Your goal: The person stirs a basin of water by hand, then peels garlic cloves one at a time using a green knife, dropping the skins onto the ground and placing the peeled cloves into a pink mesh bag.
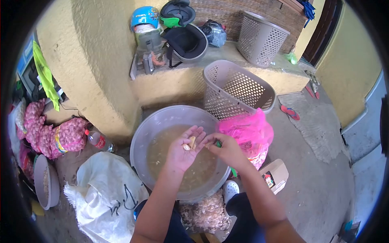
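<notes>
My left hand is palm up with its fingers stretched out, over a large grey basin. A few garlic cloves lie in that palm, some of them pale and peeled-looking. Beside its fingertips, my right hand is closed in a pinch. Bits of a green thing show at the right hand's fingers and below its wrist side, perhaps a handle; its other end is hidden. Cloudy water with pale pieces floating in it fills the basin's lower part.
Garlic skins lie heaped between my feet. A white sack sits at left, near a cola bottle and pink net bags of garlic. On the right are a pink plastic bag, a carton and a perforated basket.
</notes>
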